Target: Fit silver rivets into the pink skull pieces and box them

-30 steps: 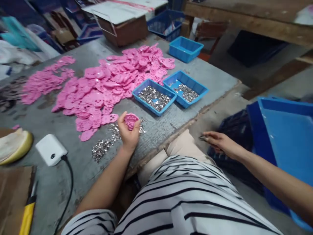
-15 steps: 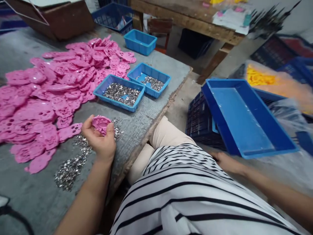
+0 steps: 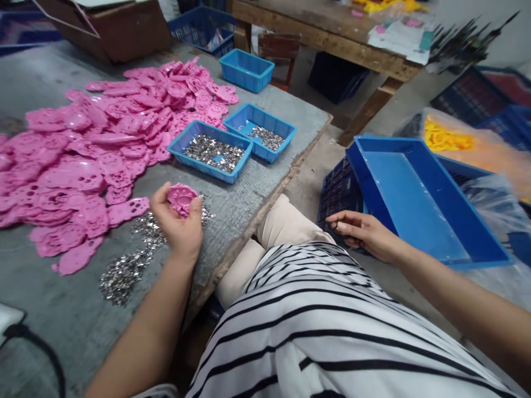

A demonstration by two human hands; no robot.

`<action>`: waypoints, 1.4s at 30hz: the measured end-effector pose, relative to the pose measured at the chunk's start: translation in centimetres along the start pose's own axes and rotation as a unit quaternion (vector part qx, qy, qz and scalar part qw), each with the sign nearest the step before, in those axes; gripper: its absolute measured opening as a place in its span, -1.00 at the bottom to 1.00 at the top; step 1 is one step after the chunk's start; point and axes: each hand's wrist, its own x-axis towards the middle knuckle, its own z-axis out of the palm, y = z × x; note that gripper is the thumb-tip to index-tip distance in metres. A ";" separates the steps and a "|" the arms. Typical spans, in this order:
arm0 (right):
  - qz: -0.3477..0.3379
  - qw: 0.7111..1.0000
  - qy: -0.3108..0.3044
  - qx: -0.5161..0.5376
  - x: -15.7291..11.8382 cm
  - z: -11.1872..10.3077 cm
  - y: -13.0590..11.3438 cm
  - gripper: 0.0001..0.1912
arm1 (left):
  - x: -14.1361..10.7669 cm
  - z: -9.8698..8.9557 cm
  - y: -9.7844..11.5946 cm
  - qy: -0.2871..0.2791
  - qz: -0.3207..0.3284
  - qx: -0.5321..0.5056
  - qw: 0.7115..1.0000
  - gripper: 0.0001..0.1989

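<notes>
My left hand [image 3: 176, 221] is closed round a pink molded plastic piece [image 3: 181, 200] with raised detail, held just above the table. Beneath and beside that hand lie loose small shiny metal parts [image 3: 124, 273]. To its left spreads a large heap of similar pink plastic pieces [image 3: 112, 143]. My right hand [image 3: 365, 232] hangs off the table, between my lap and a large blue tray [image 3: 415, 188]. Its fingers are loosely stretched, and I see nothing in them.
Two light-blue bins [image 3: 209, 152] [image 3: 261, 132] on the grey table [image 3: 232, 207] hold metal parts. A third blue bin [image 3: 247, 71] stands behind them. A cardboard box [image 3: 128, 33] sits at the back left, and a black cable [image 3: 41, 348] lies front left. Yellow pieces [image 3: 448, 134] are bagged at right.
My right hand has come up and forward from beside my body, and its fingers now show. My left hand keeps hold of the pink piece. The view has shifted slightly.
</notes>
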 end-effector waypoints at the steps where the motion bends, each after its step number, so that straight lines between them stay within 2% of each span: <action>1: -0.002 1.000 -0.016 0.002 0.3 0.5 -0.5 -0.38 | -0.1 0.0 0.0 0.000 0.001 0.003 1.000 -0.47; 4: -0.028 0.997 -0.066 -0.039 2.0 1.8 -2.2 -0.36 | -0.3 -0.1 -0.2 -0.008 -0.011 0.014 1.000 -0.49; 7: -0.155 0.972 -0.094 -0.149 5.6 4.0 -4.7 -0.40 | -0.5 0.0 -0.7 -0.001 -0.025 0.018 1.000 -0.48; 9: -0.290 0.918 -0.101 -0.252 8.6 6.1 -6.6 -0.48 | -0.5 0.1 -0.9 0.012 -0.032 0.012 0.999 -0.48; 11: -0.412 0.824 -0.093 -0.377 11.2 8.2 -8.3 -0.59 | -0.5 0.1 -1.0 0.023 -0.043 0.003 0.999 -0.47; 13: -0.480 0.731 -0.080 -0.478 12.9 9.7 -9.2 -0.66 | -0.4 0.1 -1.0 0.031 -0.057 -0.005 0.998 -0.46; 14: -0.501 0.699 -0.072 -0.505 13.5 10.0 -9.3 -0.68 | -0.4 0.1 -0.9 0.036 -0.062 -0.007 0.997 -0.46; 15: -0.518 0.681 -0.060 -0.513 13.9 10.1 -9.1 -0.68 | -0.4 0.1 -0.9 0.042 -0.064 -0.009 0.997 -0.47; 16: -0.534 0.676 -0.043 -0.507 14.1 10.0 -8.8 -0.69 | -0.3 0.1 -0.9 0.049 -0.065 -0.011 0.997 -0.48; 18: -0.552 0.689 0.009 -0.470 14.5 9.2 -7.6 -0.69 | -0.1 0.2 -0.9 0.066 -0.063 -0.013 0.996 -0.50; 21: -0.522 0.731 0.079 -0.432 15.4 7.9 -5.8 -0.67 | 0.2 0.4 -1.0 0.090 -0.065 -0.018 0.994 -0.49; 24: -0.480 0.745 0.098 -0.452 16.5 8.0 -5.0 -0.59 | 0.6 0.5 -1.1 0.104 -0.073 -0.024 0.992 -0.47; 26: -0.470 0.732 0.087 -0.487 16.8 8.7 -5.1 -0.56 | 0.8 0.4 -1.2 0.115 -0.076 -0.021 0.990 -0.45; 29: -0.477 0.710 0.020 -0.517 16.7 9.9 -5.5 -0.71 | 1.1 0.2 -1.2 0.146 -0.078 -0.003 0.986 -0.43; 31: -0.483 0.718 -0.034 -0.500 16.6 10.3 -5.7 -0.77 | 1.3 0.2 -1.2 0.164 -0.085 0.006 0.983 -0.42; 33: -0.471 0.757 -0.066 -0.449 16.5 10.3 -5.9 -0.78 | 1.5 0.2 -1.0 0.165 -0.102 -0.003 0.981 -0.40; 35: -0.447 0.813 -0.069 -0.367 15.9 9.8 -6.4 -0.82 | 1.3 0.3 -0.2 0.156 -0.133 -0.024 0.979 -0.40; 38: -0.409 0.885 -0.075 -0.209 13.9 8.5 -7.6 -0.85 | 0.8 0.5 1.7 0.151 -0.223 -0.057 0.961 -0.45; 40: -0.390 0.908 -0.123 -0.088 12.5 7.5 -8.8 -0.76 | 1.1 0.7 2.9 0.087 -0.319 -0.131 0.935 -0.48; 42: -0.375 0.908 -0.187 0.015 11.1 6.5 -10.0 -0.62 | 1.8 1.2 4.4 -0.029 -0.390 -0.184 0.901 -0.43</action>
